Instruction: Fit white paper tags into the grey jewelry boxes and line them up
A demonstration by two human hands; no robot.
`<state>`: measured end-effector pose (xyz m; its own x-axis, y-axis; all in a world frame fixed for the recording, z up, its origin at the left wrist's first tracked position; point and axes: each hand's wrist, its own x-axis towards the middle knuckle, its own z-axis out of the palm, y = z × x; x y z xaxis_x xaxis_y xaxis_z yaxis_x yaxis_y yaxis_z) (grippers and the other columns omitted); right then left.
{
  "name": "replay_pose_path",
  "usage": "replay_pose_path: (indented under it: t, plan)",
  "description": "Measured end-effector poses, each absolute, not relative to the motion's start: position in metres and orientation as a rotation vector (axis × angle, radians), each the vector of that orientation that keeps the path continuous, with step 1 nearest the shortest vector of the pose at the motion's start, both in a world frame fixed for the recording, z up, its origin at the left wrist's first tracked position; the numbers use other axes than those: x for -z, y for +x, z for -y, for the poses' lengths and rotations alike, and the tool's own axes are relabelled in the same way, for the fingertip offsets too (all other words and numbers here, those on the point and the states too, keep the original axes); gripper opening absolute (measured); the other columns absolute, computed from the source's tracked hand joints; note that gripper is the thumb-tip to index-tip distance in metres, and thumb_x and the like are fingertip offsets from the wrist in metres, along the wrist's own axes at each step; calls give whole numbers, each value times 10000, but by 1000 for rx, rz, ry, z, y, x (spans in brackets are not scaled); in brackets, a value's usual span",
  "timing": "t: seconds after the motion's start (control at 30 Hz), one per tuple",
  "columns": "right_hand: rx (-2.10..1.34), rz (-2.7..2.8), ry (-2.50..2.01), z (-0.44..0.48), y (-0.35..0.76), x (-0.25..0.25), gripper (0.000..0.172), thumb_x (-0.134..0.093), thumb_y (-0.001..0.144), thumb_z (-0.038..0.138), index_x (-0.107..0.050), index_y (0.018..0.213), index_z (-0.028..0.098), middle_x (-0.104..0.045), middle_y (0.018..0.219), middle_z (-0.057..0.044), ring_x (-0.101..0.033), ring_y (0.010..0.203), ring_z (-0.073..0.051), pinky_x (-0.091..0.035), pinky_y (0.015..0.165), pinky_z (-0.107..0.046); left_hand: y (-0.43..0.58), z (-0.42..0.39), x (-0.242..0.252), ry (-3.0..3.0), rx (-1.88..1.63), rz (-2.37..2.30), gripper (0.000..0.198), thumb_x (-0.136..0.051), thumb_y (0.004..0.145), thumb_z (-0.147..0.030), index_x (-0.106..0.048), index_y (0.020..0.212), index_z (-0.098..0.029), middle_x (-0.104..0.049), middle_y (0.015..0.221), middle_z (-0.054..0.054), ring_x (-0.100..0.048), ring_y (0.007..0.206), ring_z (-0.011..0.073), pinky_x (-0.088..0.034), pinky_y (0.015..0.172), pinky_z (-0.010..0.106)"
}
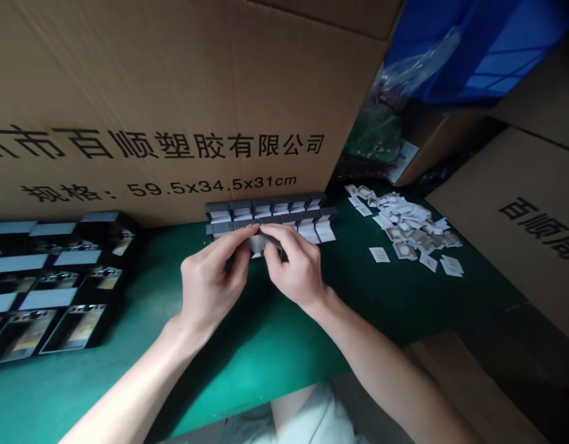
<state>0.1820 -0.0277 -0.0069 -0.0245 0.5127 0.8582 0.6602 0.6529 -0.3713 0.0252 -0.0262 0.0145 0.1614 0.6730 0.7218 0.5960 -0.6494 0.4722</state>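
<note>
Green table (247, 351) supports rows of open grey boxes (242, 209); at the near row, left hand (215, 274) and right hand (296, 264) pinch a small grey box (255, 244) between fingertips, probably steadying it from both sides.

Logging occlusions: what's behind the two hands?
Two rows of small grey boxes, with a large carton beyond. Parts of the front row cannot be seen: the left hand and right hand cover them.
</note>
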Motion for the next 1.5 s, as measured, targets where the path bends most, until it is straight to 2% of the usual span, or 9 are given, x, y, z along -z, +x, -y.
replay_pose_path:
  t: [0.1, 0.23, 0.33, 0.53, 0.77, 0.97, 1.2, 1.5]
  plan:
    - [130, 1706, -963, 27, 181, 5, 340, -474, 973, 66, -650, 1229, 204, -774, 1175, -87, -748, 1108, -176, -630, 1009, -303, 24, 24, -14, 2278, -1516, -1320, 290, -602, 941, -130, -781, 1167, -170, -830, 1089, 52, -802, 875, 184, -608, 714, 213]
    - [89, 1739, -1019, 25, 180, 5, 438, -440, 950, 47, -610, 1307, 237, -738, 1246, -77, -711, 1195, -179, -607, 1069, -332, 26, 23, -13, 2304, -1545, -1320, 341, -597, 923, -114, -769, 1209, -184, -805, 1197, 65, -790, 1036, 225, -625, 856, 256]
    - [53, 1728, -1047, 25, 181, 7, 449, -464, 930, 38, -600, 1305, 242, -721, 1246, -73, -695, 1203, -181, -592, 1085, -338, 28, 23, -12, 2339, -1548, -1300, 349, -596, 925, -94, -759, 1220, -185, -812, 1174, 55, -795, 1011, 204, -621, 874, 240]
    - [33, 1691, -1037, 26, 182, 9, 416, -514, 905, 41, -610, 1264, 227, -745, 1192, -56, -716, 1134, -179, -602, 1033, -308, 28, 23, -10, 2388, -1589, -1249, 367, -595, 915, -60, -762, 1212, -197, -811, 1181, 47, -794, 1008, 201, -612, 912, 245]
    - [36, 1677, -1095, 27, 181, 7, 404, -485, 942, 58, -649, 1259, 249, -783, 1182, -27, -756, 1084, -168, -625, 997, -296, 27, 22, -7, 2428, -1567, -1309, 396, -594, 915, -71, -755, 1243, -225, -821, 1134, 26, -796, 922, 181, -603, 824, 225]
    - [82, 1696, -1081, 26, 181, 9, 383, -493, 967, 90, -681, 1266, 239, -791, 1198, -37, -769, 1070, -166, -634, 991, -289, 25, 22, -10, 2427, -1498, -1372, 345, -586, 936, -105, -746, 1228, -193, -829, 1042, 23, -763, 751, 133, -550, 679, 196]
    - [122, 1726, -1050, 25, 182, 8, 320, -461, 996, 117, -691, 1204, 196, -800, 1147, -64, -774, 1046, -159, -637, 954, -265, 25, 23, -13, 2438, -1498, -1330, 298, -556, 969, -115, -753, 1183, -180, -828, 1092, 51, -796, 895, 166, -580, 782, 199]
    - [94, 1674, -1048, 28, 181, 8, 303, -468, 995, 119, -720, 1146, 196, -816, 1077, -62, -790, 970, -171, -643, 902, -270, 24, 23, -8, 2420, -1486, -1327, 313, -556, 968, -123, -766, 1179, -223, -833, 1066, 27, -795, 858, 170, -589, 787, 221]
